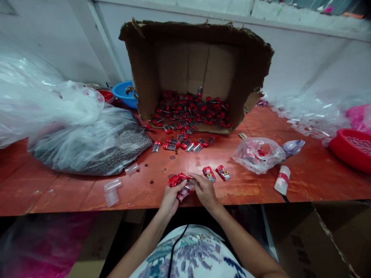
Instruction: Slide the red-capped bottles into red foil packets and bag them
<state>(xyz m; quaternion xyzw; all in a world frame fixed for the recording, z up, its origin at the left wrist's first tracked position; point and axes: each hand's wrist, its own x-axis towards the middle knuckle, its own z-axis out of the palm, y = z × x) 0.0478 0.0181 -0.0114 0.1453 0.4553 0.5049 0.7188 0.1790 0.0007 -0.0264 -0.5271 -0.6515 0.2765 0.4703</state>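
Note:
Close to the table's front edge, my left hand (170,197) is closed around a bunch of red printed plastic packets (177,179) with clear lower parts. My right hand (206,192) pinches the right edge of the same bunch between thumb and fingers. Two red packets with dark and yellow print, a left packet (209,174) and a right packet (223,172), lie flat just beyond my right hand. Farther back, small clear containers with red caps and dark contents (188,146) lie scattered. Many more fill the bottom of a torn cardboard box (197,63) tipped toward me.
A clear bag of dark beads (98,143) bulks at left, near clear plastic pieces (111,192) and loose dark beads (151,182). At right are a small plastic bag with red bits (257,154), a white roll with a red band (282,180) and a red basket (352,156).

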